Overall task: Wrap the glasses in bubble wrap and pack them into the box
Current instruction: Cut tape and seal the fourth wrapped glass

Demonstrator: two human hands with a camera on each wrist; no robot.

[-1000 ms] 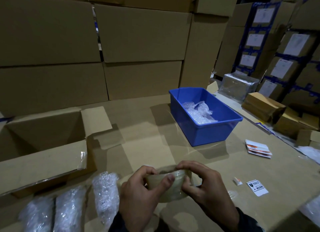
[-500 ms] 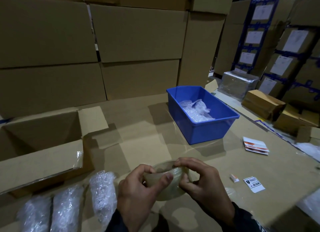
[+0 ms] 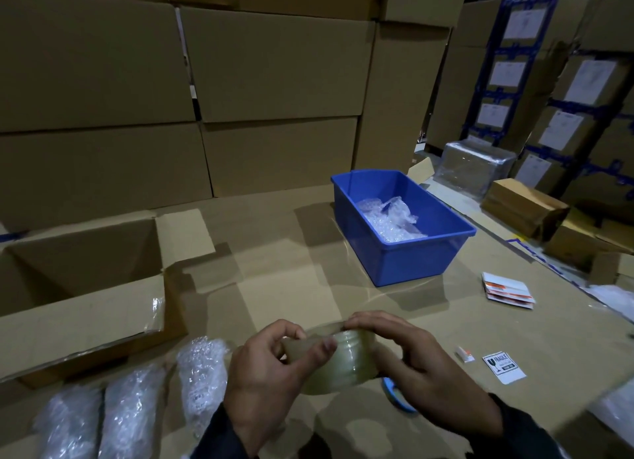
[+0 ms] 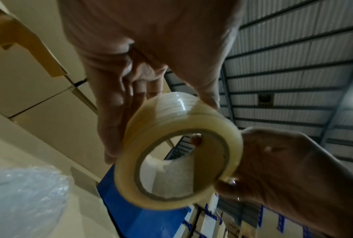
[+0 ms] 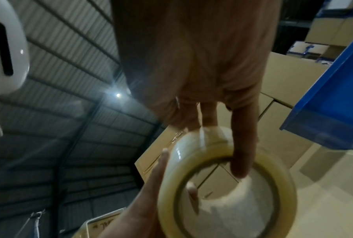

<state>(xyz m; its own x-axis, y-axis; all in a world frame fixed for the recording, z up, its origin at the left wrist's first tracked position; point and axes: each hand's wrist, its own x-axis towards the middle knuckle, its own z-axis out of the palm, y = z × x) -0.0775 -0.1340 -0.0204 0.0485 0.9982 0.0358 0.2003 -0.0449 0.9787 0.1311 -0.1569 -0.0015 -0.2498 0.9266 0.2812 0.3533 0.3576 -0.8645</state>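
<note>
Both hands hold a roll of clear packing tape [image 3: 338, 360] low in the middle, above the cardboard tabletop. My left hand [image 3: 310, 342] pinches a short loose end of the tape between thumb and fingers. My right hand [image 3: 363, 331] grips the roll from the right, its index finger [image 5: 243, 153] hooked through the core. The left wrist view has the roll [image 4: 179, 154] face on. Three bubble-wrapped glasses [image 3: 202, 376] lie side by side at the bottom left. Left of my hands an open cardboard box [image 3: 79, 307] stands with its flaps out.
A blue plastic bin [image 3: 411, 266] holding loose bubble wrap [image 3: 391, 218] sits at the back right. A stack of labels [image 3: 507, 288], a fragile sticker [image 3: 503, 367] and a small tag [image 3: 465, 354] lie to the right. A blue object [image 3: 394, 395] shows under my right hand. Stacked cartons wall the back.
My left thumb and fingers have drawn a short end of tape off the roll toward the left. The blue object has come into view under my right hand.
</note>
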